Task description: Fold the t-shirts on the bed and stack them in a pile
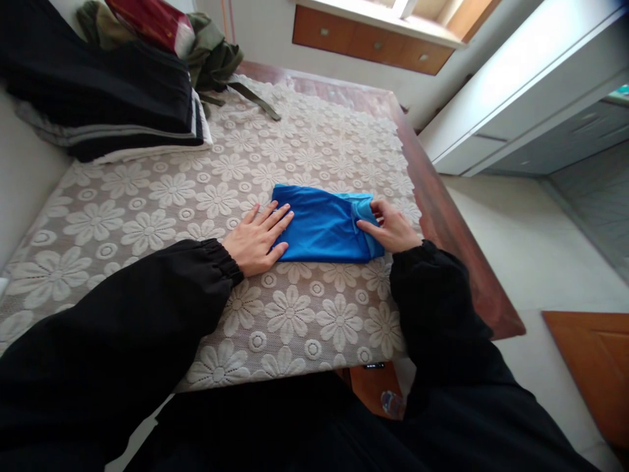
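Blue cloth [319, 226] apparently being folded on tabletop [439, 216]; held flat under spread left hand [256, 242], end pinched by right hand [394, 228]; steady crease seemingly needed next.

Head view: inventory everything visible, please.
Table: one, brown, centre
Tablecloth: one, pale lace, over table
Cloth: one, blue, folded on tablecloth
Clothes stack: one, black, grey, white, far left
Strapped fabric: one, olive, behind stack
Packet: one, red, upper left
Drawers: three, brown, beyond table
Cabinet: one, white, right
Panel: one, brown, lower right
Low surface: one, brown, below table
Small objects: two, black and clear, below table
Left hand: one, bare, cloth's left end
Right hand: one, bare, cloth's right end
Sleeves: two, black, foreground
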The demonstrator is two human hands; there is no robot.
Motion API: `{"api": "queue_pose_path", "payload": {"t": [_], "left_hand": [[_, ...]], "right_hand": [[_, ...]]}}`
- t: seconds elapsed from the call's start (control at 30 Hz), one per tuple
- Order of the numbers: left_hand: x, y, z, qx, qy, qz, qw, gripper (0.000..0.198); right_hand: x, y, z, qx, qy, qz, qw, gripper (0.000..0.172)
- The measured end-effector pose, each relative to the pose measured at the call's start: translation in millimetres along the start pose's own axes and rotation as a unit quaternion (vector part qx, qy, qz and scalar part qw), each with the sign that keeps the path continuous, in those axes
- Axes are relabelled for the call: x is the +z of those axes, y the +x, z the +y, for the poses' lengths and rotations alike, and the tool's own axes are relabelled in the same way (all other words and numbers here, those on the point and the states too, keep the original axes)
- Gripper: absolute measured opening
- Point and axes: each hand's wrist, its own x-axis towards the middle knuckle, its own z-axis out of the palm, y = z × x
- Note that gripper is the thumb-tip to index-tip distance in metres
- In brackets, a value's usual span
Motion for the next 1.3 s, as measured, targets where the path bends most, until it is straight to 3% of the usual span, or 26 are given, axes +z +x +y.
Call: {"api": "queue_pose_path", "payload": {"t": [0.17,0.27,0.4,0.57,0.67,0.8,0.97,1.03,1.2,1.3], "left_hand": [[0.4,0,-1,0.003,-0.002,0.002,1.000,0.072],[0.8,0,-2,0.004,-0.007,0.008,1.000,0.071],[0.3,0,-2,0.001,-0.009,0.008,1.000,0.072],[-0.5,0,-1,-0.001,-0.011,0.006,1.000,0.072],[-0.2,0,-2,-0.001,-0.013,0.008,1.000,0.072],[0.2,-1,-2,0.000,-0.014,0.010,1.000,0.071],[0.6,-1,-2,0.002,-0.016,0.010,1.000,0.072],[1.0,-1,-2,0.002,-0.016,0.015,1.000,0.071],[2.0,-1,-3,0.005,-0.018,0.016,1.000,0.072],[1.7,0,-3,0.002,-0.018,0.013,1.000,0.072]], "right_hand": [[0,-6,-8,0.017,0.221,-0.082,0.972,0.089],[-4,-7,-11,0.028,0.264,-0.090,0.960,0.102],[-7,-6,-12,0.044,0.276,-0.082,0.957,0.110],[-2,-2,-14,0.082,0.348,-0.112,0.927,0.114],[-1,-3,-16,0.077,0.315,-0.134,0.936,0.112],[-4,-7,-17,0.060,0.269,-0.119,0.954,0.110],[-6,-6,-14,0.043,0.265,-0.118,0.956,0.126],[-7,-5,-13,0.041,0.263,-0.129,0.955,0.118],[-9,-4,-11,0.072,0.306,-0.184,0.931,0.067],[-8,-3,-10,0.095,0.315,-0.177,0.928,0.068]]}}
